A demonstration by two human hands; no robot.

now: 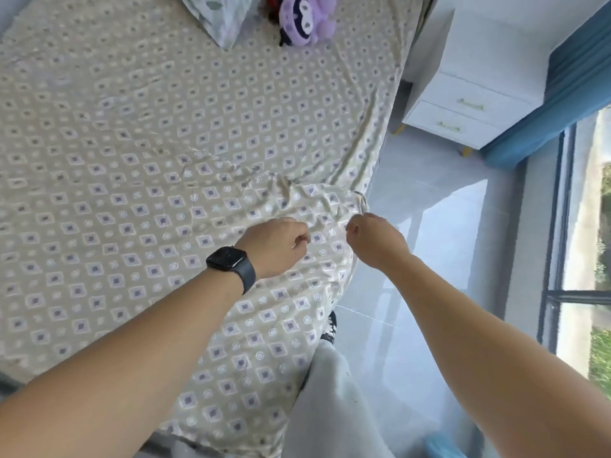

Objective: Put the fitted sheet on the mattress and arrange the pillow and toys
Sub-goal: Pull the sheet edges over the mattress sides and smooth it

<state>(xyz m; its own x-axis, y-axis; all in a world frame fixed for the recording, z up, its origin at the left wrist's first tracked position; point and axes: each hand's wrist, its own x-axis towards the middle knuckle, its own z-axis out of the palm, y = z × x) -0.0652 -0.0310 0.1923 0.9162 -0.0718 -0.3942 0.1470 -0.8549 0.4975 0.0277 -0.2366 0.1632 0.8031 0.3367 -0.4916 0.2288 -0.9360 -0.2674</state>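
- While pulling at the bed's right edge, left hand (276, 241) and right hand (370, 236) both pinching the fitted sheet (132, 180), to tug bumps flat.
- Pillow (215, 18) and purple toy (307, 18) waiting at far end, clear of the pulling.

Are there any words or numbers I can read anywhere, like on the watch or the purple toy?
None can be read.
Watch: its screen is dark, showing nothing.
Purple toy: only a face, no words.
Sheet: only diamond and circle shapes, no letters.
Drawers: plain fronts with handles, no labels.
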